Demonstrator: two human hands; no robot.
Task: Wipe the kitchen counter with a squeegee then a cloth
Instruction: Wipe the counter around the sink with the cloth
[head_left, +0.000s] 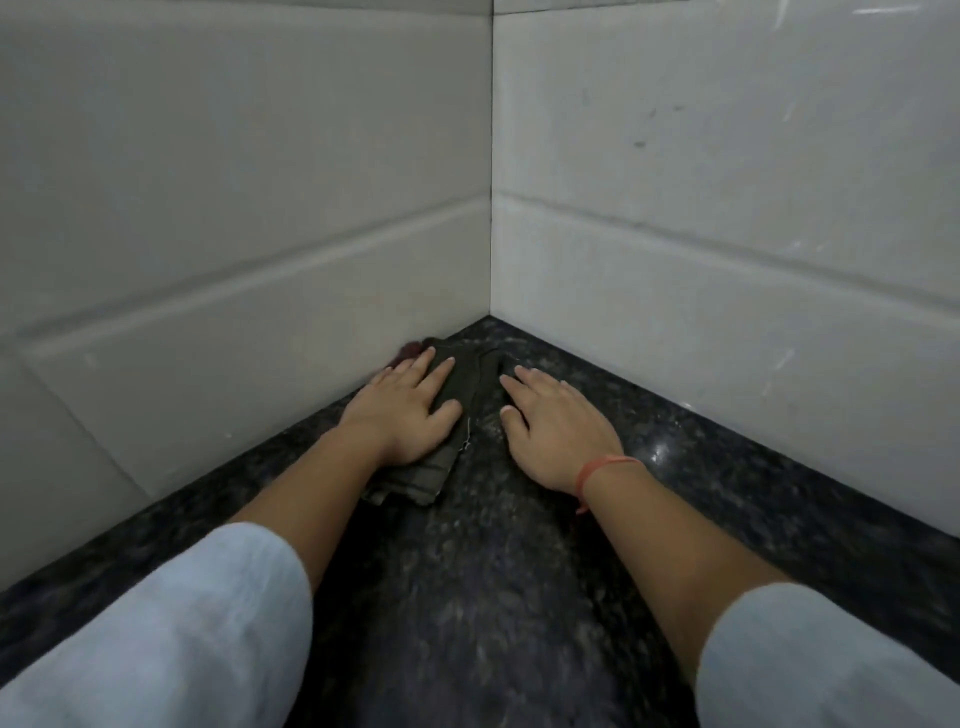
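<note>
A dark olive cloth (465, 382) lies folded on the black speckled counter (467, 597), pushed into the corner where two tiled walls meet. My left hand (402, 410) presses flat on the cloth with fingers spread. My right hand (556, 426) rests flat just to the right, its fingertips touching the cloth's right edge and its palm on the counter. A small reddish patch (409, 349) shows at the cloth's far left end against the wall. No squeegee is in view.
White tiled walls rise on the left (234, 208) and on the right (727, 208), meeting in a corner seam (491, 208). A red thread bracelet (597, 470) circles my right wrist. Light blue sleeves cover both upper forearms.
</note>
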